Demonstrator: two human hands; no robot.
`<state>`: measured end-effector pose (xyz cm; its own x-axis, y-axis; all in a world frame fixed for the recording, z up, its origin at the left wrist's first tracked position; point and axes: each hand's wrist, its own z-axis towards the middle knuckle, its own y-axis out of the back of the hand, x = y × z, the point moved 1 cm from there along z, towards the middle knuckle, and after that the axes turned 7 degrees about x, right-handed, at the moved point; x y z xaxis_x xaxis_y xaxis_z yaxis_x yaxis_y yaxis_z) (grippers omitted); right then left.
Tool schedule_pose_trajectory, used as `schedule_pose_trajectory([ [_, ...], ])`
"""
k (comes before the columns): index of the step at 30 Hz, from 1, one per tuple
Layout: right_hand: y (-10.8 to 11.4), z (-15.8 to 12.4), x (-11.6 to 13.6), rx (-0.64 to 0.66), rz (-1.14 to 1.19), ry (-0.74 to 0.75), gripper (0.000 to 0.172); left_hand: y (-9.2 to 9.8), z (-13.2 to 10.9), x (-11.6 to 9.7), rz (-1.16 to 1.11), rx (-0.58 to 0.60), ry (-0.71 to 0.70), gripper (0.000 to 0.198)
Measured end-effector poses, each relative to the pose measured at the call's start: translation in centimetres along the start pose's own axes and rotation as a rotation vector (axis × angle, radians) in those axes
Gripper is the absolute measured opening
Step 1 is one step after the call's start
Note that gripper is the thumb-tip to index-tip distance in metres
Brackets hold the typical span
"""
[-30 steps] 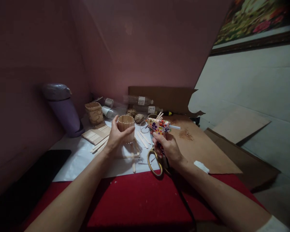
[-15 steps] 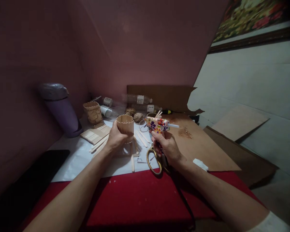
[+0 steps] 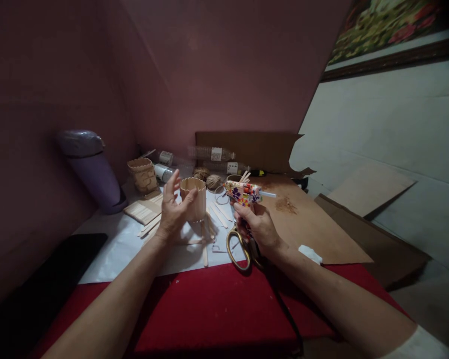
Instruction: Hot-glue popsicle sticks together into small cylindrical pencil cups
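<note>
at the centre of the frame the left hand (image 3: 172, 212) cradles a small stick cup (image 3: 194, 198) with thumb against its side, fingers spread loose. just to the right, the right hand (image 3: 258, 227) is clenched around a floral glue gun (image 3: 243, 193), above gold-handled scissors (image 3: 241, 247) on white paper (image 3: 119, 244).

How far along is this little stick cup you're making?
The walls of the stick cup already form a closed ring. The left hand steadies it with fingers spread, while the right hand holds the glue gun beside it. Loose sticks lie unused on the white sheet, and a twine ball waits behind.
</note>
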<state>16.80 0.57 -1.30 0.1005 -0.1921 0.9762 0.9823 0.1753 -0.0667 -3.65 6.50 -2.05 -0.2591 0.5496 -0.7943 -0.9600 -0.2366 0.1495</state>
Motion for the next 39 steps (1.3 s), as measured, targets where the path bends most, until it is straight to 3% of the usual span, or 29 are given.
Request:
schedule_pose_trajectory([
  [4,0.0,0.0,-0.1,-0.002,0.008,-0.004,0.037,0.5,-0.1,-1.3,0.262,0.012,-0.301,0.024],
  [8,-0.1,0.0,0.1,-0.016,0.002,-0.014,0.036,0.5,-0.1,-2.1,0.4,0.084,-0.475,0.018],
  [12,-0.1,-0.1,0.2,-0.017,-0.01,-0.008,0.034,0.2,0.0,-2.0,0.427,0.117,-0.559,0.018],
  [28,0.0,-0.1,0.1,-0.009,-0.021,-0.014,0.034,0.3,0.1,-1.5,0.378,0.099,-0.439,0.014],
  [39,-0.1,-0.1,0.2,-0.019,-0.001,-0.021,0.034,0.2,0.2,-1.4,0.382,0.108,-0.433,0.016],
])
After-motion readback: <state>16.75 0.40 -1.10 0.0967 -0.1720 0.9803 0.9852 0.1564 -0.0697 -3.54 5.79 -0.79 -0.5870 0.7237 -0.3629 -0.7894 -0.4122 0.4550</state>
